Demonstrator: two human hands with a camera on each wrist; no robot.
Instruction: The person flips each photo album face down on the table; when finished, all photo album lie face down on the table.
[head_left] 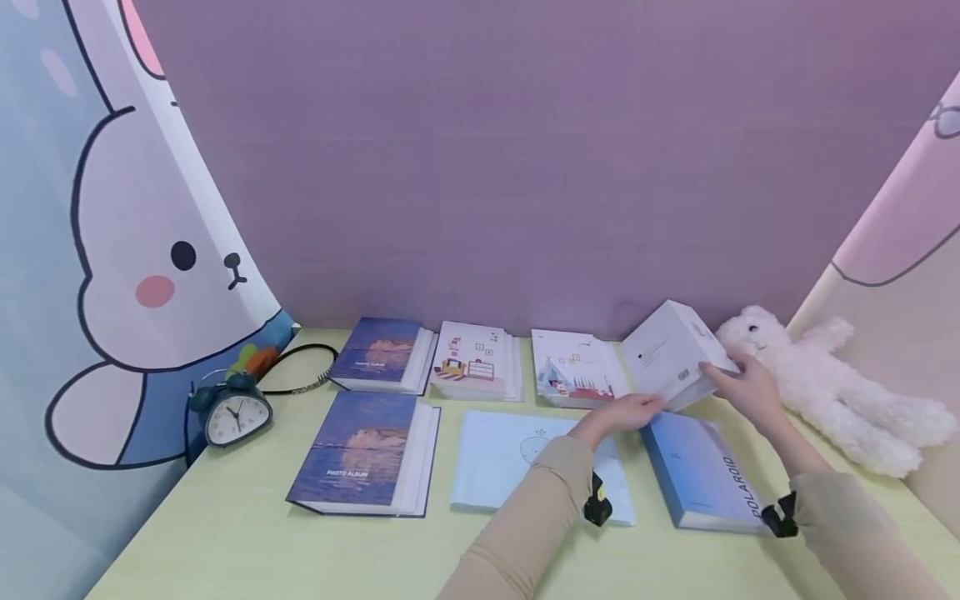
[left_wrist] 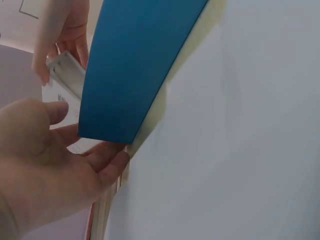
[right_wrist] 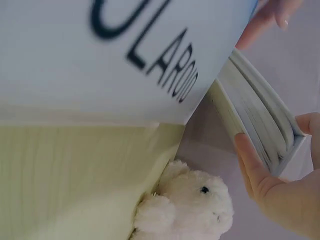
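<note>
At the back right, a white photo album point(head_left: 660, 354) is lifted and tilted, its back cover with a barcode facing me. My left hand point(head_left: 617, 417) pinches its lower edge; in the left wrist view the thumb of that hand point(left_wrist: 65, 160) lies against the white cover. My right hand point(head_left: 750, 392) grips the right side. In the right wrist view the fingers point(right_wrist: 250, 155) and thumb span the album's thickness, with page edges point(right_wrist: 255, 110) showing. Just in front of the hands lies a blue POLAROID album point(head_left: 697, 475).
Two PHOTO ALBUM volumes point(head_left: 356, 454) lie at left, two illustrated white albums point(head_left: 472, 358) along the back, and a pale blue album point(head_left: 487, 458) under the left forearm. An alarm clock point(head_left: 236, 412) and black hoop point(head_left: 303, 350) stand left; a white plush toy point(head_left: 832, 392) lies right.
</note>
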